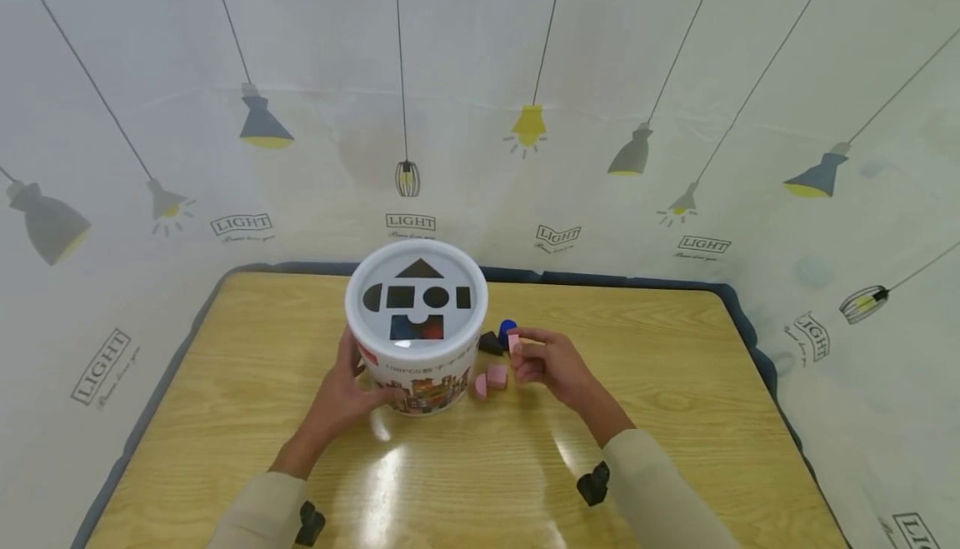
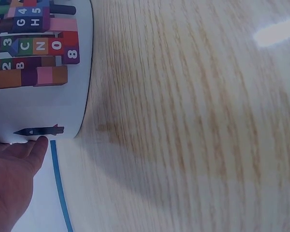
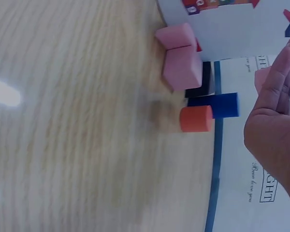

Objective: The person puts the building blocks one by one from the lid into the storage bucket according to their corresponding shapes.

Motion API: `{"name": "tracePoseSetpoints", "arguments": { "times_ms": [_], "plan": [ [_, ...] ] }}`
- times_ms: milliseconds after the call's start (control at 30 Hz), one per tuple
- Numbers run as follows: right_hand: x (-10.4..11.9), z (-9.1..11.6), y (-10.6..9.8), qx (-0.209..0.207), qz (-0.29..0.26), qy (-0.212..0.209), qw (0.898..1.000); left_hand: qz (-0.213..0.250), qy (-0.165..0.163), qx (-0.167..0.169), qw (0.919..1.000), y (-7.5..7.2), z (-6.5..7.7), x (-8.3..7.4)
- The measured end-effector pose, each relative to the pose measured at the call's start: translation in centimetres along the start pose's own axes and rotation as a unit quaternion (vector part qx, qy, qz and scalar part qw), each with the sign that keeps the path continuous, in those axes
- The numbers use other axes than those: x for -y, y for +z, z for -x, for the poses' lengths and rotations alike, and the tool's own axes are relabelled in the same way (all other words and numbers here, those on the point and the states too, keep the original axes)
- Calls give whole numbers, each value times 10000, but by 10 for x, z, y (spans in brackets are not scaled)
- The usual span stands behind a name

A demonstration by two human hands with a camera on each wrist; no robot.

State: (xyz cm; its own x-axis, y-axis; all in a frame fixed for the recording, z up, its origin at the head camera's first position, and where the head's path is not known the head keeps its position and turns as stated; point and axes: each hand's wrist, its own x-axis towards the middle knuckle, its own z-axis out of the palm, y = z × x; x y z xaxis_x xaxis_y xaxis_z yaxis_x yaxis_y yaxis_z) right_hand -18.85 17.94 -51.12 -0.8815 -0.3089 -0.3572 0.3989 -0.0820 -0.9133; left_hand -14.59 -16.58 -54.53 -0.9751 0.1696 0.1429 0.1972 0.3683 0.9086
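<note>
A white bucket [image 1: 431, 391] printed with building-block pictures stands on the table. Its lid [image 1: 375, 328] has cut-out shapes, including a triangle, a circle and rectangles. My left hand [image 1: 337, 403] holds the bucket's left side, thumb at the front and fingers round the side. Right of the bucket, my right hand [image 1: 553, 366] pinches a small pink block [image 1: 513, 342] above the table, partly covered by the fingers. Below it lie a pink cube-like block [image 1: 497, 376], a pink rounded block [image 1: 481, 386], a dark block [image 1: 491, 343] and a blue cylinder [image 1: 507, 330]. An orange cylinder [image 3: 195, 119] shows in the right wrist view.
The wooden table [image 1: 652, 366] has a dark blue edge along its back and sides. Behind it hangs a pale wall covering [image 1: 465, 132] printed with lamps. Dark wrist-worn devices [image 1: 593, 484] sit at both sleeves.
</note>
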Motion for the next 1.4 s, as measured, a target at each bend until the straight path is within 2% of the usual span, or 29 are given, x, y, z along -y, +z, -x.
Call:
{"name": "tracePoseSetpoints", "arguments": {
  "times_ms": [167,300,700,867,1100,1400],
  "plan": [
    [12,3,4,269,-498,-163,9983,43,-123,-24,9999,1,2,0],
    [26,6,8,428,-747,-300,9958,98,-101,-50,9999,0,2,0],
    [62,15,25,384,-1138,-505,9915,10,-114,-46,9999,-1,2,0],
    [74,17,32,518,-1302,-618,9882,18,-144,-28,9999,0,1,1],
    [90,18,41,708,-1524,-673,9835,81,14,-25,10000,0,-1,0],
    [100,14,53,888,-1850,-698,9762,153,-23,-22,9999,0,-1,0]
  ]
}}
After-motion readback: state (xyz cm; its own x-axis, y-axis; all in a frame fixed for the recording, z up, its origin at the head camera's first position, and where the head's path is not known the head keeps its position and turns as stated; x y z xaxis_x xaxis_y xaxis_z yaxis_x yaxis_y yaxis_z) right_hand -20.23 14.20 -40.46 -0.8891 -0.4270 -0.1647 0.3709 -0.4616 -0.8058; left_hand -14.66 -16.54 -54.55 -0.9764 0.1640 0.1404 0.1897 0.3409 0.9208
